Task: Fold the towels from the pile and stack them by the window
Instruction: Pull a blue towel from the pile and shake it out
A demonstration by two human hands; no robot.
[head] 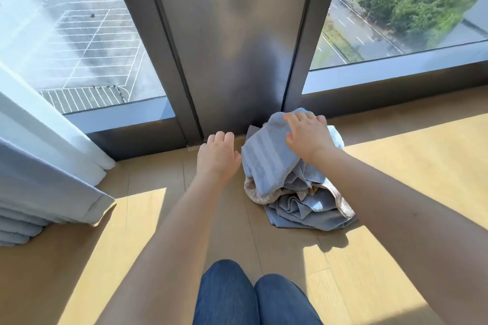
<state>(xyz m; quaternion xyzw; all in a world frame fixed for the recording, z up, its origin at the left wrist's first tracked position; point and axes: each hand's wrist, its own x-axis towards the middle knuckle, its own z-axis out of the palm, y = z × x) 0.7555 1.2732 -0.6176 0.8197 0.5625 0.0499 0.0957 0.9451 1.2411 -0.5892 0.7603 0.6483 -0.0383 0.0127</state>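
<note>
A loose pile of towels [303, 206] lies on the wooden floor against the window frame, blue-grey ones mixed with a beige patterned one. On top sits a blue striped towel [266, 163], partly folded over. My right hand [309, 137] rests palm-down on the upper part of that towel with its fingers spread. Just left of the pile my left hand [217, 158] hovers over the floor with relaxed fingers, holding nothing, its thumb close to the striped towel's edge.
A wide metal window post [237, 47] rises directly behind the pile, with glass on both sides. A pale curtain [52, 179] hangs at the left, with layered folds of fabric [15, 229] on the floor. My knees in jeans [250, 298] are at the bottom.
</note>
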